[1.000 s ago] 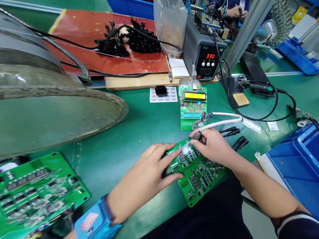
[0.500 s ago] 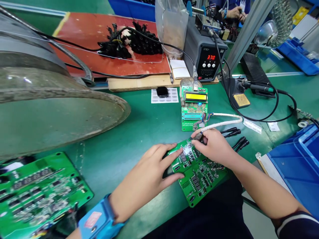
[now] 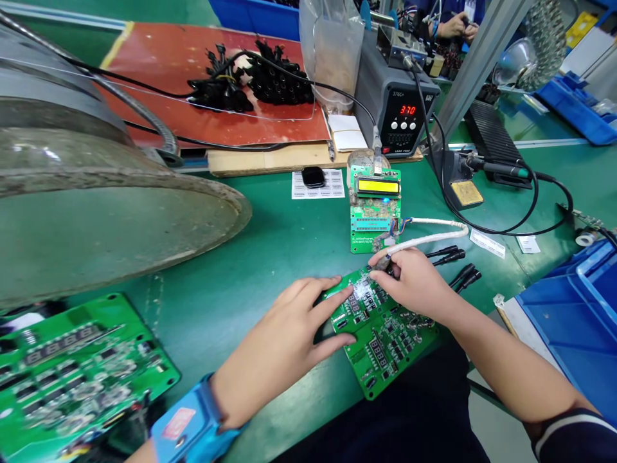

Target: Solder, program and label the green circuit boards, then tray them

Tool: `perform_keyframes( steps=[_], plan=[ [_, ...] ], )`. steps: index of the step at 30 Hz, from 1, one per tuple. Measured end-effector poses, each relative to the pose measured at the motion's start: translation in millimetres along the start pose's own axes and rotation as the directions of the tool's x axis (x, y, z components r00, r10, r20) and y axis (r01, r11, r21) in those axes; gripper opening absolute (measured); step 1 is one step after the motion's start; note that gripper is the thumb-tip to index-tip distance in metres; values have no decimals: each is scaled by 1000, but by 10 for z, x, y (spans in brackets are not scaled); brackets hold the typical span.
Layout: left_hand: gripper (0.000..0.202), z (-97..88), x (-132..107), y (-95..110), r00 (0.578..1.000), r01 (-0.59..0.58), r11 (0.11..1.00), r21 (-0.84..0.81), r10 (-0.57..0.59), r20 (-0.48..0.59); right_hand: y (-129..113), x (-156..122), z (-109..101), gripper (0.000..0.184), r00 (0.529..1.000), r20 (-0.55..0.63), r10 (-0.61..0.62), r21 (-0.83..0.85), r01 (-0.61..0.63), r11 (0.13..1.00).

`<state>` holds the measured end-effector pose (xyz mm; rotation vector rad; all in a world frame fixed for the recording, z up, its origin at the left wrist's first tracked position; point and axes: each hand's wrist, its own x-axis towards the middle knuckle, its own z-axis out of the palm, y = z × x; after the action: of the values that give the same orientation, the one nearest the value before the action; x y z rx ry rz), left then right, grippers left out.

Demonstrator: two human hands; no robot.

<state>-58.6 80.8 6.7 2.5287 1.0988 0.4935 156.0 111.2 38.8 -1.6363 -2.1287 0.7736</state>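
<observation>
A green circuit board with digit displays (image 3: 385, 347) lies on the green bench mat, right under both hands. My left hand (image 3: 279, 334) rests flat on its left edge, fingers spread, gripping nothing, with a blue wrist strap (image 3: 193, 418) on that wrist. My right hand (image 3: 414, 286) pinches a small probe (image 3: 383, 262) against the board's upper part; the fingers hide its tip. A white sheathed cable (image 3: 424, 238) runs from the probe to a programmer board with a yellow LCD (image 3: 375, 225). Another populated green board (image 3: 72, 379) lies at the lower left.
A soldering station reading 370 (image 3: 400, 106) and a soldering iron (image 3: 501, 169) stand behind. Black connectors lie on a red mat (image 3: 159, 83). A large metal dish (image 3: 96, 218) intrudes at the left, and a blue bin (image 3: 578, 328) sits right. A co-worker's hands (image 3: 456, 26) show far off.
The view has shifted slightly. Both hands stay on the board, and the probe remains at about the same spot.
</observation>
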Motion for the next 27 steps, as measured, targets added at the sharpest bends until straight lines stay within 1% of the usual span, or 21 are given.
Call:
perform_keyframes(
  steps=[27],
  plan=[
    [56, 0, 13, 0, 1000, -12, 1000, 20, 12, 6, -17, -2, -14, 15, 1000, -6, -5, -11, 5, 1000]
  ],
)
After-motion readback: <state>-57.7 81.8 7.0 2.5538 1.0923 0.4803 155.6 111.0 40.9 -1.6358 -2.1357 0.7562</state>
